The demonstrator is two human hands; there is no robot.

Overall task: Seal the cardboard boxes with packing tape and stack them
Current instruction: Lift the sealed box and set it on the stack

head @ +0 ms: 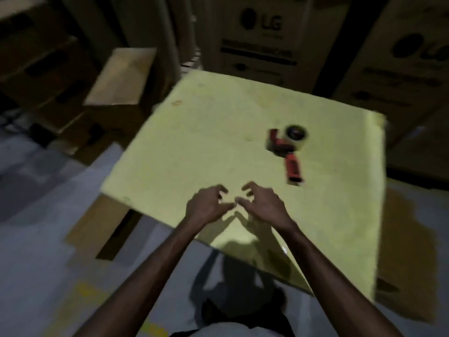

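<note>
Yellow tabletop (206, 142), grey floor (43, 239), stacked cartons (262, 45)

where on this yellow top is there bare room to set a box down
Widest bare patch of the yellow top: its left and far part, between far corner, tape dispenser and hands. A smaller one runs from the dispenser's handle to the near right corner. Crowded: near edge, at left hand and right hand.
</note>
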